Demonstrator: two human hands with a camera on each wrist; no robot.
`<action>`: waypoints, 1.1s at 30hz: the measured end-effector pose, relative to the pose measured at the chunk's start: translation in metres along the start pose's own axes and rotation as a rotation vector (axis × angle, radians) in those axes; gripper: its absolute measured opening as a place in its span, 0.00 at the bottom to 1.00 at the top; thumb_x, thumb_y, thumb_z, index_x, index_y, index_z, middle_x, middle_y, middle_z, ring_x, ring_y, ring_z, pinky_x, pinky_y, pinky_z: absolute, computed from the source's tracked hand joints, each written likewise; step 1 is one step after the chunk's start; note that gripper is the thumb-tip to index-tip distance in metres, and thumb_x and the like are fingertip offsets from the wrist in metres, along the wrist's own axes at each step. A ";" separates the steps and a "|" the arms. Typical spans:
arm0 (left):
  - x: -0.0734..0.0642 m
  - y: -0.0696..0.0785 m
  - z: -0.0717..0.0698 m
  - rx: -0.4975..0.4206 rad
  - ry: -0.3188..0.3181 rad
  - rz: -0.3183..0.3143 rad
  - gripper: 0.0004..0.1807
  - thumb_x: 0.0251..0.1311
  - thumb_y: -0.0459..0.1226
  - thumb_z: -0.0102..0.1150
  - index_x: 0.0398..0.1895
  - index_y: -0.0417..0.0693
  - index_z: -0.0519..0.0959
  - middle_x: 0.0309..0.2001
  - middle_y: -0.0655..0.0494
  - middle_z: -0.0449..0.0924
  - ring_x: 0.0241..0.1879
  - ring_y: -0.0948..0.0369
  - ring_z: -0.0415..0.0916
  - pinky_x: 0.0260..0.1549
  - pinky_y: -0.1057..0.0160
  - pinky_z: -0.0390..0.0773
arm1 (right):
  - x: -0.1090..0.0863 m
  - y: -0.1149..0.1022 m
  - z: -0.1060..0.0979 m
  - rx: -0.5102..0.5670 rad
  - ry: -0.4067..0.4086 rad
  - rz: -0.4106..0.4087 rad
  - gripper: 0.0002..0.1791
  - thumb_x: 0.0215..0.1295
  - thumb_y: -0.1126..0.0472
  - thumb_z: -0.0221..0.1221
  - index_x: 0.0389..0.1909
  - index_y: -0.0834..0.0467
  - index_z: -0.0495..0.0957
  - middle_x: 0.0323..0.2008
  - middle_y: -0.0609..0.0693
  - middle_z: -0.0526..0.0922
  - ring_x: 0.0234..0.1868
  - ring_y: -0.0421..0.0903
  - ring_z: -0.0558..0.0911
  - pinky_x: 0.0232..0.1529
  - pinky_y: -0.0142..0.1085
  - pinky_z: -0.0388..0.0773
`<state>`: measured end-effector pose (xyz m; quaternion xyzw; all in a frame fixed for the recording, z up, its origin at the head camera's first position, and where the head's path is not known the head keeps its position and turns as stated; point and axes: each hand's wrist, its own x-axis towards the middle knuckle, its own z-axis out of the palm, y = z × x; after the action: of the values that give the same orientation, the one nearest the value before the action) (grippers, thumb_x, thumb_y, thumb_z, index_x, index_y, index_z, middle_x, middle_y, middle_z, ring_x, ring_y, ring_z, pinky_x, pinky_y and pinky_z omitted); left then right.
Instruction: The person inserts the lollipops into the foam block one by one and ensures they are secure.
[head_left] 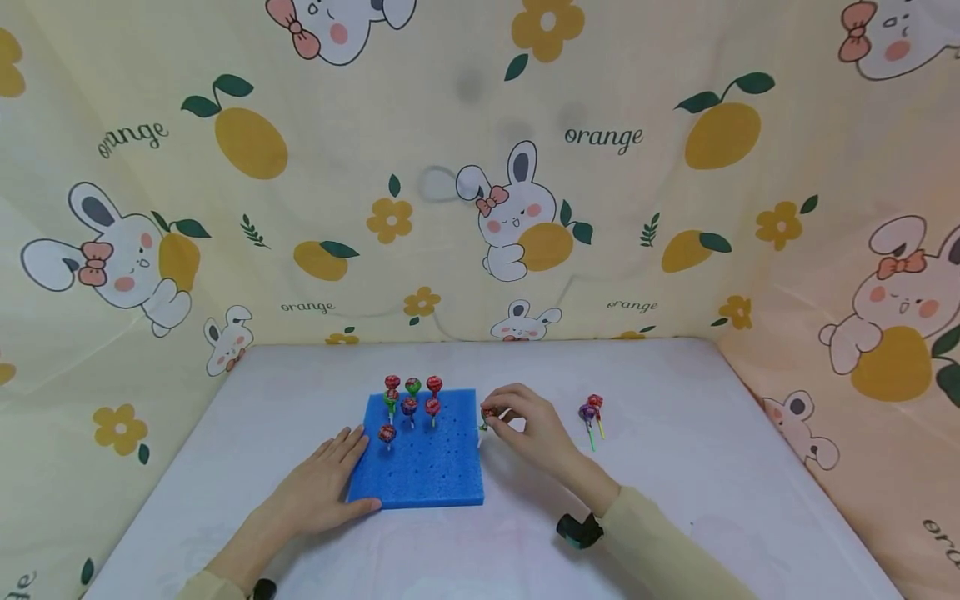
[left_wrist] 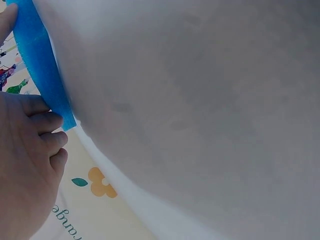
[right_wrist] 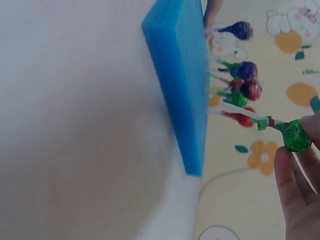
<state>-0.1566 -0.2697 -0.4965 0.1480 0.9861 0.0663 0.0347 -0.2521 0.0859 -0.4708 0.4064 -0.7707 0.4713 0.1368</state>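
Observation:
A blue foam board [head_left: 427, 479] with small holes lies on the table. Several wrapped lollipops [head_left: 408, 406] stand upright in it, in rows towards the back and left. My left hand [head_left: 318, 492] rests against the board's left side, its fingers extended along the edge and its thumb at the front left corner. Just beyond the right edge, my right hand [head_left: 536, 433] pinches a green-wrapped lollipop [right_wrist: 296, 136] by its candy head. Its white stick [right_wrist: 236, 108] points towards the board and is free of it in the right wrist view.
Two more lollipops [head_left: 592, 408], one purple and one red, lie together on the white table [head_left: 675, 467] to the right. A patterned cloth [head_left: 435, 108] with rabbits and oranges rises behind and at both sides. Dark wrist devices [head_left: 579, 531] sit at the cuffs.

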 end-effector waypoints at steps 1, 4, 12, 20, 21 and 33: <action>0.000 0.000 0.000 0.000 0.001 0.001 0.61 0.59 0.74 0.56 0.79 0.35 0.60 0.80 0.36 0.56 0.79 0.38 0.52 0.75 0.38 0.59 | 0.001 -0.001 0.002 0.003 -0.006 0.004 0.12 0.66 0.72 0.68 0.49 0.60 0.85 0.49 0.51 0.84 0.42 0.43 0.85 0.42 0.33 0.87; 0.000 0.000 0.000 -0.001 -0.001 -0.001 0.61 0.59 0.74 0.55 0.79 0.35 0.60 0.80 0.36 0.56 0.79 0.38 0.52 0.75 0.38 0.59 | 0.005 -0.007 0.008 0.011 -0.024 0.024 0.11 0.67 0.71 0.68 0.49 0.60 0.86 0.49 0.51 0.83 0.43 0.44 0.85 0.43 0.34 0.88; 0.001 -0.001 0.001 0.002 -0.016 -0.007 0.62 0.59 0.76 0.53 0.80 0.35 0.59 0.81 0.37 0.54 0.80 0.38 0.50 0.76 0.38 0.58 | 0.010 -0.013 0.024 0.025 -0.058 0.027 0.10 0.67 0.70 0.68 0.48 0.60 0.86 0.49 0.51 0.83 0.43 0.43 0.85 0.43 0.34 0.87; 0.000 -0.001 0.000 0.000 0.005 0.012 0.61 0.59 0.75 0.54 0.79 0.35 0.60 0.80 0.36 0.56 0.79 0.38 0.52 0.75 0.38 0.59 | 0.017 -0.016 0.039 0.040 -0.100 0.061 0.11 0.68 0.67 0.68 0.50 0.60 0.86 0.51 0.49 0.82 0.45 0.44 0.84 0.45 0.34 0.87; 0.000 0.000 0.000 -0.001 0.006 0.012 0.61 0.59 0.75 0.54 0.79 0.35 0.60 0.80 0.36 0.56 0.79 0.38 0.52 0.75 0.38 0.59 | 0.018 -0.016 0.041 0.040 -0.105 0.067 0.11 0.69 0.67 0.68 0.50 0.59 0.86 0.51 0.49 0.82 0.45 0.43 0.84 0.45 0.34 0.87; 0.000 0.000 -0.001 -0.010 -0.012 -0.003 0.62 0.58 0.75 0.55 0.79 0.36 0.60 0.80 0.37 0.56 0.79 0.38 0.51 0.76 0.37 0.58 | 0.031 -0.023 0.061 0.063 -0.121 0.037 0.12 0.69 0.67 0.67 0.52 0.58 0.85 0.52 0.49 0.82 0.47 0.43 0.84 0.46 0.31 0.85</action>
<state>-0.1565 -0.2697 -0.4955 0.1468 0.9858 0.0702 0.0416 -0.2444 0.0141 -0.4698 0.4240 -0.7697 0.4723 0.0684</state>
